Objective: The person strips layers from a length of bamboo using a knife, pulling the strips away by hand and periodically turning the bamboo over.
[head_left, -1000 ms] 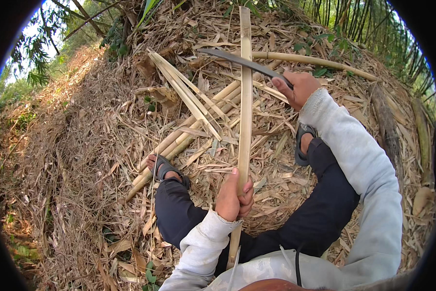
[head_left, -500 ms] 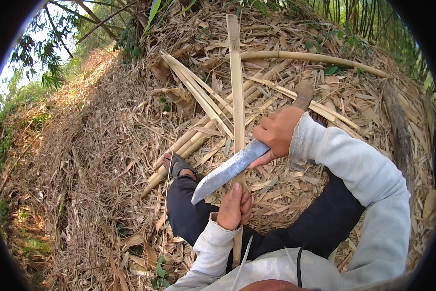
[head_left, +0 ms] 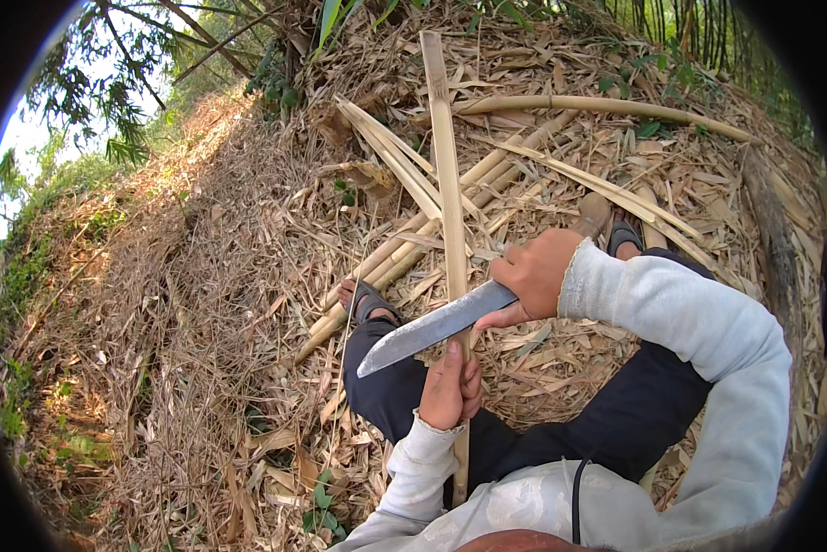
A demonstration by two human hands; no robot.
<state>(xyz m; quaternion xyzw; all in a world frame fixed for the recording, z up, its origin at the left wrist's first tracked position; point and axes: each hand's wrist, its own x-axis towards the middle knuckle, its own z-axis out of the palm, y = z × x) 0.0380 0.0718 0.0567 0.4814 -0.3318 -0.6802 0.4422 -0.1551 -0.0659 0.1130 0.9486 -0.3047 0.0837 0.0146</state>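
A long, pale split bamboo strip stands lengthwise before me, its lower end near my lap and its far end reaching over the litter. My left hand is closed around it low down, thumb lying along the strip. In my right hand is a large knife with a broad grey blade and a wooden handle that sticks out beyond the fist. The blade lies slantwise across the strip, just above my left hand, its tip pointing left. My right thumb is beside the strip, under the blade.
Split bamboo pieces and whole bamboo poles lie on the leaf litter ahead. More split strips rest at right, beyond them a curved pole. A dark log lies far right. My sandalled feet are on either side.
The knife has moved slightly down the strip toward my left hand, and its blade lies flatter. My view has shifted a little, showing my right foot. Both hands keep their hold.
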